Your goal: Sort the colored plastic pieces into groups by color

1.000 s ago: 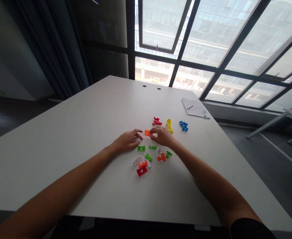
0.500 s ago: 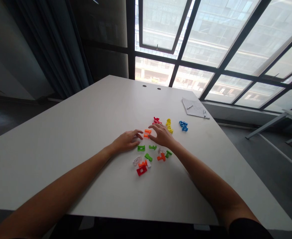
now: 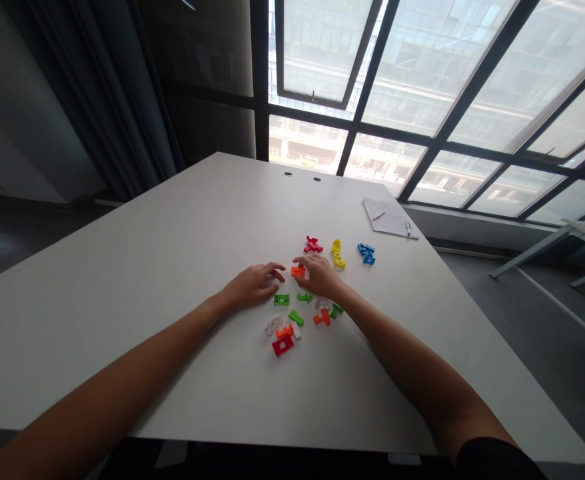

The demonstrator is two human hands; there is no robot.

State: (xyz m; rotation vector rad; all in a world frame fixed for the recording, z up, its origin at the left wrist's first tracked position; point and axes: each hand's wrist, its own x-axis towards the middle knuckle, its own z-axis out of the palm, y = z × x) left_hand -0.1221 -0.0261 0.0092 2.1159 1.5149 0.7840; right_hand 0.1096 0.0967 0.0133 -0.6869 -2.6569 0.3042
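The right hand is wide around the far orange piece on the white table, the left hand looks wide and empty, and a soft pinch, clear of the nearest green piece, seems best.

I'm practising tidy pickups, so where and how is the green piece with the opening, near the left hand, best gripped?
Probably by its left and right ends, coming from above and the near side. The green piece seems to lie flat, its opening facing up between the ends, which both stand clear. The left hand is just beyond its far-left corner, making that side tighter.
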